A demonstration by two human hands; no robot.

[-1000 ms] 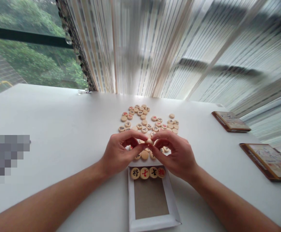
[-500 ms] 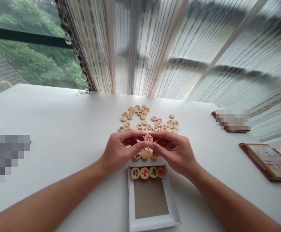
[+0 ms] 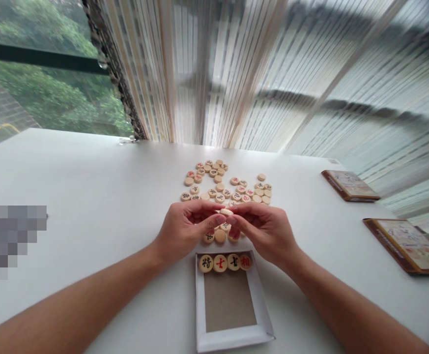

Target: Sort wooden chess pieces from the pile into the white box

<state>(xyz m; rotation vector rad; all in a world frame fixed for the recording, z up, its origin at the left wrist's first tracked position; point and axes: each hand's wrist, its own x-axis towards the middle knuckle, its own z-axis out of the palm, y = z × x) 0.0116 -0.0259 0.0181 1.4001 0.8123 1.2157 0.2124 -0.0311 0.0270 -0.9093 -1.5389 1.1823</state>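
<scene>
Between the fingertips of both hands is a round wooden Chinese chess piece [image 3: 226,212], tipped so that its edge faces me. My left hand [image 3: 186,223] pinches it from the left and my right hand [image 3: 264,223] from the right. Below them stands a shallow white box [image 3: 232,337] with a grey-brown bottom. Four-sided and open on top, it has a row of several chess pieces [image 3: 220,263] along its far end, marked in black and red. More pieces [image 3: 220,237] lie on the table under and behind my hands, some partly hidden by my fingers.
Loose chess pieces [image 3: 213,173] are scattered farther back on the white table [image 3: 126,196], some face down. Two brown-edged, book-like boxes [image 3: 350,186] lie at the right. A blurred-out grey object [image 3: 11,241] is at the left edge. Striped curtains [image 3: 214,73] hang behind the table.
The held chess piece has turned from showing its red character to lying nearly edge-on. Both hands remain in about the same place.
</scene>
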